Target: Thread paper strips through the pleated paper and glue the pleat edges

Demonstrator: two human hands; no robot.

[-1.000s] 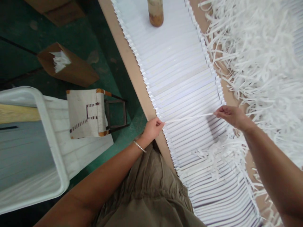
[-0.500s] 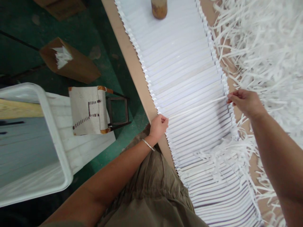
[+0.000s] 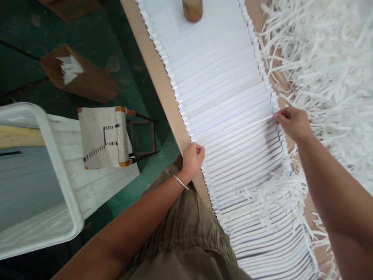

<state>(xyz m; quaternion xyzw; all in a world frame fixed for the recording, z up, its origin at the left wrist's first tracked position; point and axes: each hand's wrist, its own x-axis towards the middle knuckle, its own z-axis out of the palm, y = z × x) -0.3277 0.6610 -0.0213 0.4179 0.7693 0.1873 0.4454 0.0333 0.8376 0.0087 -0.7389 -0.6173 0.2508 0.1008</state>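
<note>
A thin white strip (image 3: pixel 259 121) runs across a long stack of white slats (image 3: pixel 221 93) with zigzag folded edges. My right hand (image 3: pixel 294 121) pinches the strip's far end at the right edge of the slats. At the left edge, by the table's rim, my left hand (image 3: pixel 193 160) is closed in a pinch where the strip's near end meets it; the fingertips partly hide that end. Loose, tangled strips (image 3: pixel 271 192) lie over the slats below my right hand.
A big heap of loose white strips (image 3: pixel 326 58) covers the table's right side. A brown-stained jar (image 3: pixel 192 11) stands on the slats at the top. Left of the table (image 3: pixel 160 85) are a woven stool (image 3: pixel 100 138), an open carton (image 3: pixel 96 83) and a white tub (image 3: pixel 68 194).
My right hand has shifted slightly left, and its fingertips now reach the edge of the slats. My left hand stays at the left edge. The whole view has drifted a little.
</note>
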